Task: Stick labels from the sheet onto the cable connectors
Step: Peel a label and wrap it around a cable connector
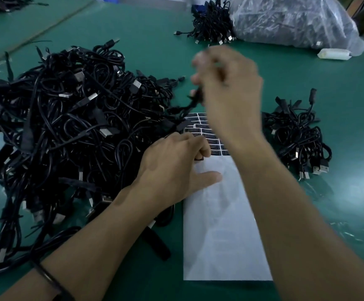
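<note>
- On the green table [133, 25], right in the middle, lies the white label sheet [220, 235].
- At the far end of the sheet sit rows of small black labels [207, 132]. The near part of the sheet is bare white.
- Over the left edge of the sheet, near the labels, rests the left hand [172, 168]. Its thumb lies flat on the white paper and its fingers curl down. A small dark bit shows under the fingers, but I cannot tell if the hand holds it.
- Up above the far end of the sheet is the right hand [229, 92]. It looks blurry. Its fingers are curled round a black cable [195, 101], which hangs down from the hand toward the labels.
- Left of the sheet is a big pile of cables [68, 127], black with silver plug ends. It touches the left edge of the sheet.
- Right of the sheet is a small pile of cables [296, 137], just beside it.
- Far back on the table is a tied bundle of cables [211, 25], next to a clear plastic bag [292, 20] full of dark things.
- A black band [50, 281] goes round the left wrist.
</note>
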